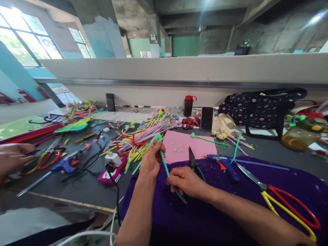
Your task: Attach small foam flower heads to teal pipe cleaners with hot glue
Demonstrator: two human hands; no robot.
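Near the middle of the view, my left hand (153, 159) pinches the top of a green pipe cleaner (165, 164), just under a small rounded green head. Lower down, the fingers of my right hand (186, 180) are closed round the same stem, whose free end sticks out below. Just beyond my right hand lie black-bladed pliers (192, 160), partly hidden by it. Under both hands spreads a dark purple cloth (164, 208). On the pink sheet (202, 147) behind lie small scraps and another green pipe cleaner (214, 140) with a rounded head.
To the right lie a blue glue gun (224, 164) and large scissors (258, 182) with red and yellow handles. Behind are a pile of pipe cleaners (151, 130), a phone (206, 118) and a bottle (188, 106). At left, a co-worker's hand (17, 159) is near scissors; a pink power strip (112, 172) has cords.
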